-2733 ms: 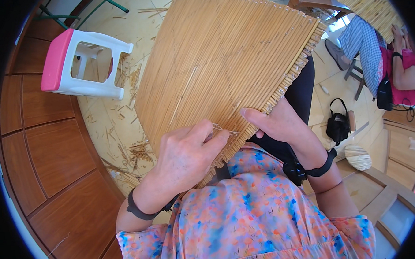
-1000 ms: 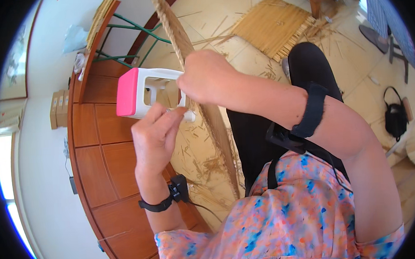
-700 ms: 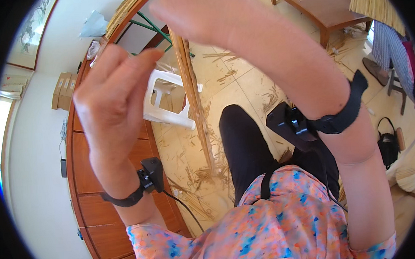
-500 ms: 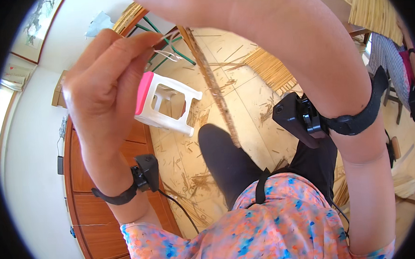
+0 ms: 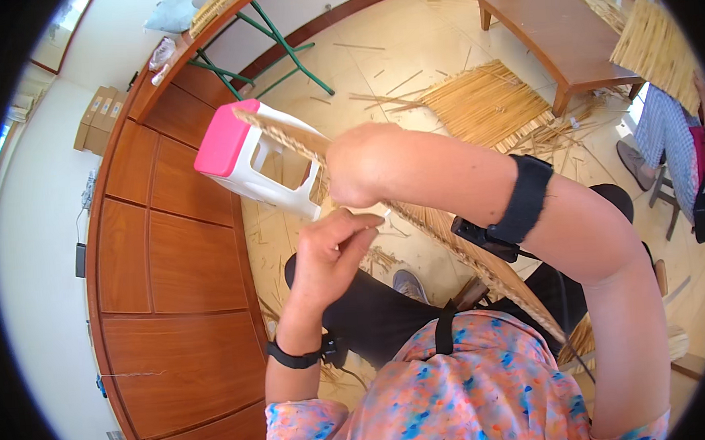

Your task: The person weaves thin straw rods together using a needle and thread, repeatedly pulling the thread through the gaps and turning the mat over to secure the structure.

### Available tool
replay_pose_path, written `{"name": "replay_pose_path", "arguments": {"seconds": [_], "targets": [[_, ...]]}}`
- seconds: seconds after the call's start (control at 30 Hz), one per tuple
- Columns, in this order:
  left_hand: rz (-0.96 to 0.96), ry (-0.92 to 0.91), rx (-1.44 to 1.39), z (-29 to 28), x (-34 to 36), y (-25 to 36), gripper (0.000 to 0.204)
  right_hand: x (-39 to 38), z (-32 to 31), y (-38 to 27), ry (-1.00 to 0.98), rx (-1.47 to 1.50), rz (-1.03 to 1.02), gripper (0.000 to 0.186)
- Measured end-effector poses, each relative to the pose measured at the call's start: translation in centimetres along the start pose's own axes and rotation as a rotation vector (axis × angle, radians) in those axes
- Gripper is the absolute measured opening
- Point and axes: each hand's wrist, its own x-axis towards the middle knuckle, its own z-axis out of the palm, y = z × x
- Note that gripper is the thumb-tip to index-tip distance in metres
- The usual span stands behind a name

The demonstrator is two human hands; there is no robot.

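Observation:
A woven straw mat stands tilted over my lap, its braided edge running from the stool down to my right thigh. My left hand is closed in a pinch on a thin white string, just on the near side of that edge. Above it, my right hand bends at the wrist against the mat's upper part. Its fingers are turned away and hidden, so their grip does not show. Both wrists wear black straps with small devices.
A white stool with a pink seat stands front left beside a wooden cabinet. Another straw mat lies on the floor among scattered straw, near a low brown table. At the far right a person is beside a straw mat.
Both hands have come down and toward the middle from high up. The mat has swung lower and more slanted across my lap. My view has shifted, showing more of the table.

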Motion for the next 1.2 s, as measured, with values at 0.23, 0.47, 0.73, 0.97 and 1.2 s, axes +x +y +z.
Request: {"name": "replay_pose_path", "arguments": {"seconds": [0.23,0.47,0.73,0.97,1.2], "targets": [[-0.309,0.025,-0.188,1.0,-4.6,-7.2,0.016,7.6,6.6,-2.2,-0.383,-0.004,-0.106,0.032],[-0.405,0.124,-0.213,-0.3,-8.6,-10.3,0.014,11.2,11.2,-4.7,-0.426,0.177,-0.148,0.034],[-0.347,0.087,-0.133,-1.5,-11.6,-11.9,0.014,6.2,17.7,0.2,-0.124,0.806,-0.290,0.044],[-0.307,0.092,-0.076,-0.9,-12.9,-11.5,0.020,-1.3,20.6,2.9,-0.035,0.890,-0.562,0.067],[-0.343,0.052,-0.054,-1.7,-12.9,-10.7,0.021,-0.6,20.6,2.2,-0.117,0.887,-0.542,0.073]]}}
